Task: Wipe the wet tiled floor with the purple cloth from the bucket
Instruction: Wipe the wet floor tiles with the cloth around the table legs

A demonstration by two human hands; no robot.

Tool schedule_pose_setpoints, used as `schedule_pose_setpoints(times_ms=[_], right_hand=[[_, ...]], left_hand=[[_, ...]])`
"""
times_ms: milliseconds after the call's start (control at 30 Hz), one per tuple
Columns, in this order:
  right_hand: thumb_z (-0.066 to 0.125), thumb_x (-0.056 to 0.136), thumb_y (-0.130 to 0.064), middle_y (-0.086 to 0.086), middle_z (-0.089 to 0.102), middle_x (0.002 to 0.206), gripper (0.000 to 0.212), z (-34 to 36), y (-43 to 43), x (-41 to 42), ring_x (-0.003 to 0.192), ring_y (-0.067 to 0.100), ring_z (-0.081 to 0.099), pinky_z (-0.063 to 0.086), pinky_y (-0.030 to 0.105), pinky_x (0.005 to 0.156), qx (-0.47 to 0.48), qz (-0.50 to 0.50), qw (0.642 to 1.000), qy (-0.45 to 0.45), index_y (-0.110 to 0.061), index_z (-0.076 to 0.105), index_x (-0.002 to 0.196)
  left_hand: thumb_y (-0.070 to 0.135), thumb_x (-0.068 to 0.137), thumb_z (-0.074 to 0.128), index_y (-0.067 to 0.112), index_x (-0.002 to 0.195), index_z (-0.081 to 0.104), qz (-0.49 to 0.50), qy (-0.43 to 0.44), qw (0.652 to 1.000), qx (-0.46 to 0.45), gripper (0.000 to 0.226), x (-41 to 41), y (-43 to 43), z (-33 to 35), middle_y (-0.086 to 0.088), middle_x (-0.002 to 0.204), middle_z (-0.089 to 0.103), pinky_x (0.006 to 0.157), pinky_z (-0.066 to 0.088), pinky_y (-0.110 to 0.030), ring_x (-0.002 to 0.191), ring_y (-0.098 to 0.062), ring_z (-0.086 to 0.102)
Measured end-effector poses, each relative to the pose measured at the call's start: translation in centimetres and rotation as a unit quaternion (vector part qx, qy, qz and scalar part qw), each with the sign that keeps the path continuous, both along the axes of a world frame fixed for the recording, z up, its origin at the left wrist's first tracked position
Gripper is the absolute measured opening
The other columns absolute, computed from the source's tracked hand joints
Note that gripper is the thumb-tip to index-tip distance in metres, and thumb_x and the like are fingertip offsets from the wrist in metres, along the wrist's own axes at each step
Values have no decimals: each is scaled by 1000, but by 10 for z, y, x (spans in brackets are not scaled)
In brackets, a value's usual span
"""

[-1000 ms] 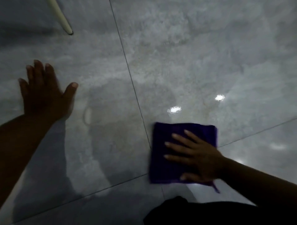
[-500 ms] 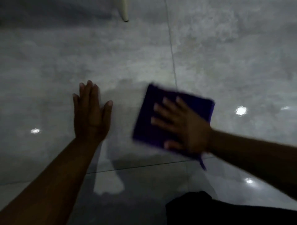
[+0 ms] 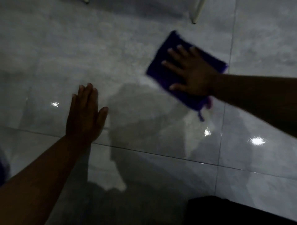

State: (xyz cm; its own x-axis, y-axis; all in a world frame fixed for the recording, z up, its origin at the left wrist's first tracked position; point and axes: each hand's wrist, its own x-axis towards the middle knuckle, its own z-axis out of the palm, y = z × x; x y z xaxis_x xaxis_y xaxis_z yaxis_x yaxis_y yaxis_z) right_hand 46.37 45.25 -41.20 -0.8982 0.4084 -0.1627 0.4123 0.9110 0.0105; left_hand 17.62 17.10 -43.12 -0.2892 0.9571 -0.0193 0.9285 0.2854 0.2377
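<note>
The purple cloth (image 3: 167, 53) lies folded flat on the grey tiled floor (image 3: 80, 56), upper right of centre, blurred by motion. My right hand (image 3: 191, 72) presses down on it, palm flat and fingers spread. My left hand (image 3: 86, 115) rests flat on the floor at lower left, fingers together, holding nothing. A short loop of the cloth (image 3: 200, 116) trails toward me. The bucket is not in view.
A pale furniture leg (image 3: 196, 14) stands on the floor at the top right, and another leg tip (image 3: 86, 1) shows at the top edge. Glossy wet tiles reflect ceiling lights (image 3: 257, 141). My dark clothing (image 3: 233, 212) fills the bottom right corner.
My right hand has swept the cloth away from me and to the left across the tile joint. My left hand has stayed planted on the floor while the view shifted.
</note>
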Motion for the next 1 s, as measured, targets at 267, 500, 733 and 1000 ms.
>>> schedule_pose_setpoints(times_ms=[267,500,733,1000], right_hand=[[58,88,-64,7,31,163,74,-12,-133,43,154,33,19,16,63,121,-117,408,905,31,-26,43,150],[22,92,-74,12,11,168,81,1,1,-71,154,41,10,15,66,119,-7,109,994,-11,-29,12,159],[37,95,-68,12,24,164,73,-19,-176,-174,153,41,14,11,64,120,-67,238,966,80,-25,34,154],[46,91,-67,14,33,160,74,-1,-62,-31,151,38,24,18,64,119,-60,320,946,-6,-28,35,153]], left_hand=[[53,98,26,11,153,26,102,23,994,-14,69,-71,-35,-4,-11,165,15,123,6,-48,154,-30,5],[52,99,28,17,154,23,78,70,994,-30,65,-83,-45,-10,-9,165,17,120,12,-52,152,-37,11],[47,101,16,10,154,24,127,-15,991,26,65,-89,-50,-6,-12,164,19,124,12,-48,153,-31,12],[50,97,18,12,151,24,138,42,989,-41,66,-87,-43,-6,-11,165,16,124,9,-53,153,-33,10]])
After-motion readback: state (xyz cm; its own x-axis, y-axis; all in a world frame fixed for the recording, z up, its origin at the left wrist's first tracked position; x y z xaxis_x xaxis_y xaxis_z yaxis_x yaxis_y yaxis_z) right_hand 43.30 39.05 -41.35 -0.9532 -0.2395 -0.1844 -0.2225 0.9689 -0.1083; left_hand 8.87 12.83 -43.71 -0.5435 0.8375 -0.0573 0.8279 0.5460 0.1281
